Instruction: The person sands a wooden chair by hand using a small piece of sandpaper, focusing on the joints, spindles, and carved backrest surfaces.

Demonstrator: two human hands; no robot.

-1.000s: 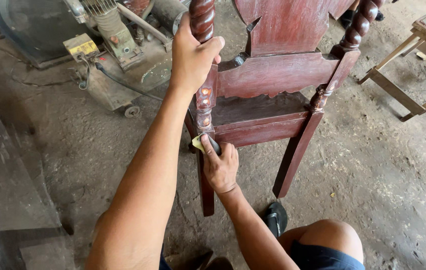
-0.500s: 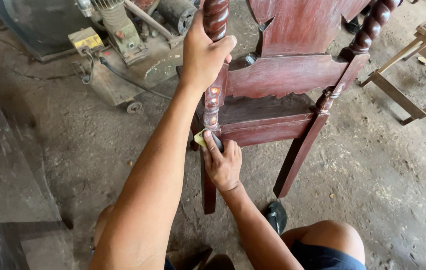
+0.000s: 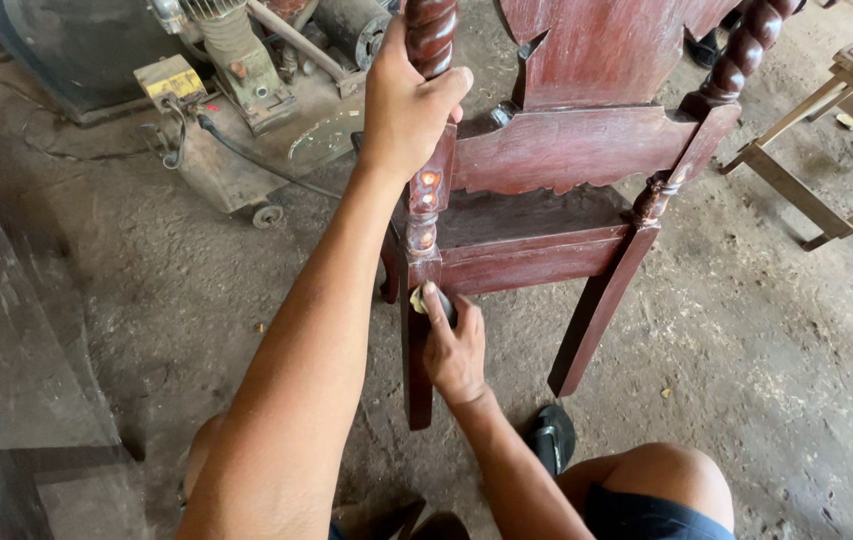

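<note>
— Where do we have our hands on the chair (image 3: 566, 170)?

— Our left hand (image 3: 408, 100) is wrapped tight around the twisted post (image 3: 432, 30) at about twelve o'clock, fingers closed round it. Our right hand (image 3: 454, 345) sits lower, near the middle of the view, fingers pinched narrow on a small folded piece of sandpaper (image 3: 419, 299) pressed against the back leg (image 3: 415, 350).

— Which way does that leg lie from our fingers?

— It touches our fingertips at roughly ten o'clock from the right hand. Its long axis runs from twelve to six, straight down to the floor (image 3: 746, 330). The right hand is plainly the nearer one; the left is well above on the same post.

— And the edges, the room about us?

— The seat rail (image 3: 536, 260) meets the leg just above our fingers, so that corner is tight. Below, the leg stands free. At ten o'clock a compressor (image 3: 236, 90) is well apart; at two o'clock, a pale wooden frame (image 3: 816, 190). Our knee (image 3: 661, 475) and a dark sandal (image 3: 551, 438) lie near, at five o'clock.
</note>
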